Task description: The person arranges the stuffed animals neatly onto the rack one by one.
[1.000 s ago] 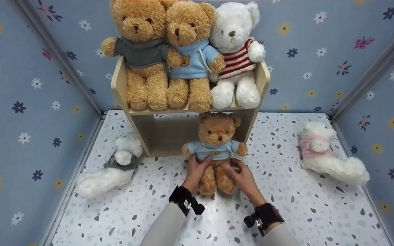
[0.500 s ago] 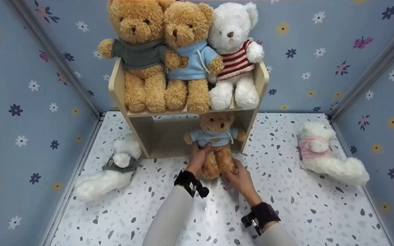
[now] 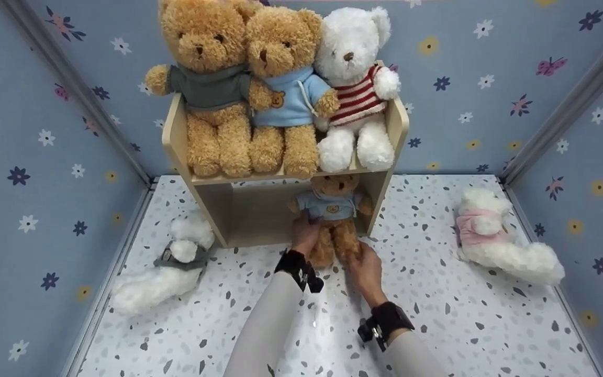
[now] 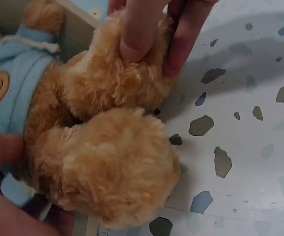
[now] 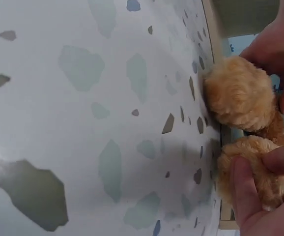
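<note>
left hand [image 3: 305, 234] grips a small bear [image 3: 332, 206] at the hip, right hand [image 3: 367, 267] pinches its leg [image 3: 344, 238]; seemingly seating it in the lower shelf [image 3: 259, 217], likely needing an inward push.

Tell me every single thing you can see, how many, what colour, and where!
small bear: 1, brown, blue hoodie, in the shelf's bottom, legs poking out
big bear: 1, tan, dark top, shelf top left
hoodie bear: 1, tan, blue hoodie, shelf top middle
striped bear: 1, white, red-striped top, shelf top right
dark-topped toy: 1, white, floor left
pink-topped toy: 1, white, floor right
shelf: 1, pale wood, middle
walls: 3, flowery blue, left, back, right
corner posts: 2, grey, between walls
floor: 1, speckled white, underneath
wrist straps: 2, black, one per wrist
sleeves: 2, pale grey, on the arms
hands: 2, bare, holding the small bear
</note>
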`<state>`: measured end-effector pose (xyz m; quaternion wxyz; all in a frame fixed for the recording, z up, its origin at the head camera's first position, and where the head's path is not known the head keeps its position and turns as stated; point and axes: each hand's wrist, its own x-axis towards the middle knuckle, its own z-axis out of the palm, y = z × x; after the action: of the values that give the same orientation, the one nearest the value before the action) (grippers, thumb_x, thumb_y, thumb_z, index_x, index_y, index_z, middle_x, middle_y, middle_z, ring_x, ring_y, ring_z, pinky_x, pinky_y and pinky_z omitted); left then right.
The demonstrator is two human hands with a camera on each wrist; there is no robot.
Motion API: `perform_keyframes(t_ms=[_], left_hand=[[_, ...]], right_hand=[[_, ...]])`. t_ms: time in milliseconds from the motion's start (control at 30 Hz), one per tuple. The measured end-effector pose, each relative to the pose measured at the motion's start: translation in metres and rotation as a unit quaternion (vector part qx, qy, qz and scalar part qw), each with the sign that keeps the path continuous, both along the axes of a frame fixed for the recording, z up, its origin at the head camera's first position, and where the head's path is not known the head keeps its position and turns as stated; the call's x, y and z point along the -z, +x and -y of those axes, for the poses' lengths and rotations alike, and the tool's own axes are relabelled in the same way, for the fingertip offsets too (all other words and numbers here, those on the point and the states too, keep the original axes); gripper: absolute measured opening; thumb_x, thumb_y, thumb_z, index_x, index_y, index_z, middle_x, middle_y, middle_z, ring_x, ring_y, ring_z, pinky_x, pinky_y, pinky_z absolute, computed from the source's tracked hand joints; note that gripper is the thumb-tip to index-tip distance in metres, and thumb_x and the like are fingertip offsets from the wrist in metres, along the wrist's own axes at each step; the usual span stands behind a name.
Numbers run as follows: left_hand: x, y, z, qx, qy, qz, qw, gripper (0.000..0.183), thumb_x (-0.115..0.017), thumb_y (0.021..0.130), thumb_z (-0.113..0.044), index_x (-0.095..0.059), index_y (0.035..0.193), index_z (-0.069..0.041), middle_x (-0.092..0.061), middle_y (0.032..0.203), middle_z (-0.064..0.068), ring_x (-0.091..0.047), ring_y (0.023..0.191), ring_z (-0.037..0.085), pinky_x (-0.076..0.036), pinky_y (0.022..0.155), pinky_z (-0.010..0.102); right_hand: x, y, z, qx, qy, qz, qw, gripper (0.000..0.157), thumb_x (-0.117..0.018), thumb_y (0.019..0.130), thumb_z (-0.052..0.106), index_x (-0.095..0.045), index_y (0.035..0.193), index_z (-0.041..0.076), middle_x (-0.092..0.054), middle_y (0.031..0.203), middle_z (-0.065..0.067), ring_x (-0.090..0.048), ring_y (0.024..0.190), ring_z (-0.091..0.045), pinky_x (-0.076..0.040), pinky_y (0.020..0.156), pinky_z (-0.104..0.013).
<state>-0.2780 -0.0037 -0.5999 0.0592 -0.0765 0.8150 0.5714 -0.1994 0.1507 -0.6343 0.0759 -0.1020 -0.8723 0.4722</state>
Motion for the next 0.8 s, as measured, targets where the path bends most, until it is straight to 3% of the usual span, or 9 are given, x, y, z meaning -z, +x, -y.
perform_keyframes(t_ms=[67,133,267,400,433,533,633,733,800], left_hand=[[0.0,0.002,-0.003,-0.013,-0.078,-0.012,0.9968,0.052,-0.043,0.111,-0.019,-0.036,0.159,-0.002,-0.047,0.153,0.028,-0.045,0.139,0.045,-0.037,0.116,0.052],[0.0,0.006,-0.005,-0.016,-0.099,-0.012,0.9949,0.053,-0.04,0.11,-0.015,-0.033,0.161,-0.002,-0.045,0.153,0.029,-0.042,0.14,0.048,-0.035,0.116,0.054],[0.005,0.008,-0.008,0.011,-0.032,-0.008,0.9994,0.068,-0.042,0.099,0.001,-0.021,0.164,-0.002,-0.031,0.161,0.032,-0.027,0.149,0.047,-0.029,0.121,0.051],[0.006,0.008,-0.007,0.065,0.008,-0.009,0.9978,0.092,-0.045,0.082,0.015,-0.013,0.166,-0.006,-0.021,0.165,0.031,-0.021,0.153,0.043,-0.032,0.119,0.047],[0.006,0.008,-0.007,0.077,0.022,-0.006,0.9967,0.095,-0.045,0.081,0.017,-0.012,0.167,-0.008,-0.018,0.167,0.028,-0.022,0.153,0.041,-0.038,0.113,0.046],[0.006,0.007,-0.009,0.118,0.053,-0.01,0.9916,0.102,-0.049,0.08,0.02,-0.006,0.167,-0.012,-0.012,0.171,0.021,-0.02,0.154,0.037,-0.042,0.107,0.041],[0.008,0.003,-0.015,0.169,0.101,-0.044,0.9794,0.106,-0.06,0.082,0.017,-0.002,0.167,-0.009,-0.008,0.172,0.018,-0.018,0.155,0.036,-0.038,0.112,0.04],[0.01,-0.003,-0.022,0.228,0.114,-0.135,0.9573,0.102,-0.07,0.082,0.01,-0.01,0.164,0.003,-0.016,0.168,0.026,-0.019,0.155,0.04,-0.024,0.124,0.048],[0.014,-0.004,-0.025,0.24,0.102,-0.191,0.9462,0.091,-0.072,0.083,0.009,-0.023,0.159,0.008,-0.027,0.163,0.03,-0.026,0.151,0.044,-0.022,0.124,0.052]], right_hand=[[0.003,-0.001,0.0,0.002,-0.001,0.005,1.0,0.036,-0.068,0.096,0.013,-0.065,0.126,-0.007,-0.071,0.107,-0.02,-0.068,0.096,-0.034,-0.055,0.084,-0.05],[0.006,-0.002,0.0,0.0,0.006,0.006,1.0,0.035,-0.07,0.096,0.015,-0.066,0.124,-0.006,-0.069,0.107,-0.021,-0.067,0.097,-0.035,-0.055,0.085,-0.051],[0.008,-0.005,-0.003,0.0,0.034,-0.009,0.999,0.036,-0.072,0.095,0.016,-0.067,0.123,-0.006,-0.062,0.112,-0.025,-0.062,0.099,-0.038,-0.052,0.087,-0.053],[0.006,-0.01,-0.006,0.016,0.036,-0.036,0.999,0.032,-0.071,0.096,0.011,-0.069,0.122,-0.008,-0.059,0.115,-0.028,-0.06,0.105,-0.04,-0.05,0.092,-0.054],[0.005,-0.012,-0.006,0.02,0.027,-0.04,0.999,0.032,-0.07,0.096,0.009,-0.069,0.123,-0.008,-0.058,0.116,-0.028,-0.059,0.106,-0.041,-0.049,0.093,-0.053],[0.002,-0.018,-0.006,0.02,0.004,-0.061,0.998,0.035,-0.065,0.098,0.004,-0.064,0.128,-0.011,-0.055,0.122,-0.031,-0.057,0.113,-0.043,-0.048,0.099,-0.053],[-0.001,-0.024,-0.004,-0.005,0.001,-0.086,0.996,0.043,-0.06,0.098,-0.001,-0.055,0.138,-0.015,-0.049,0.131,-0.038,-0.053,0.122,-0.049,-0.046,0.103,-0.057],[-0.002,-0.028,-0.002,-0.038,0.023,-0.102,0.994,0.053,-0.057,0.096,-0.006,-0.044,0.146,-0.017,-0.042,0.139,-0.045,-0.046,0.13,-0.055,-0.042,0.108,-0.061],[-0.003,-0.029,-0.003,-0.055,0.061,-0.102,0.991,0.055,-0.058,0.097,-0.004,-0.042,0.149,-0.015,-0.039,0.142,-0.046,-0.046,0.131,-0.056,-0.042,0.107,-0.061]])
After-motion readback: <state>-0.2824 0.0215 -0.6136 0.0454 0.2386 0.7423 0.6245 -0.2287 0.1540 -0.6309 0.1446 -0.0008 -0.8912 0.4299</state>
